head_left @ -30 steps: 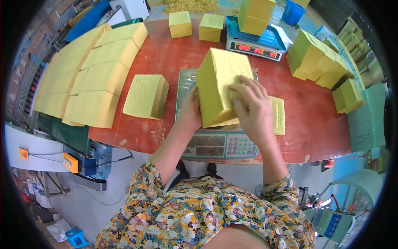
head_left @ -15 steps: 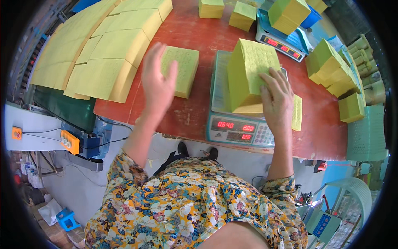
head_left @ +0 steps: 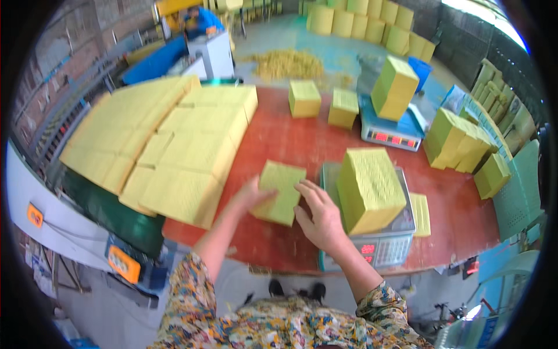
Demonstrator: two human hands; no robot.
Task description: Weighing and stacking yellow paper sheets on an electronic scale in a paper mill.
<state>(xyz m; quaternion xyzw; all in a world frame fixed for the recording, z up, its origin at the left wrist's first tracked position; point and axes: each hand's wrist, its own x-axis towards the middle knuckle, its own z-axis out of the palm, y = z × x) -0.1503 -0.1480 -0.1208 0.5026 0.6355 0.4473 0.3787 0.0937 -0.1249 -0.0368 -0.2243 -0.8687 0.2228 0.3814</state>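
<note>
A low stack of yellow paper [head_left: 281,191] with an embossed-looking top rests on the red table between my hands. My left hand [head_left: 250,195] is at its left side, thumb over the top and the other fingers partly hidden against the edge. My right hand [head_left: 321,216] is beside its right edge, fingers apart and fingertips near the far right corner; whether they touch is hard to tell. Just right of that hand, a taller yellow paper stack [head_left: 371,189] stands on a digital scale [head_left: 331,256] with a red lit display.
Long rows of yellow paper blocks [head_left: 192,174] fill the left. Two small stacks [head_left: 304,98] sit toward the far edge of the red table [head_left: 273,134]. A second scale [head_left: 388,138] bears another tall stack. More stacks [head_left: 456,142] line the right. A person in blue [head_left: 204,22] is far off.
My right hand has left the tall stack on the scale and moved left to the low stack. My left hand has come down to its left side. The view has tilted up.
</note>
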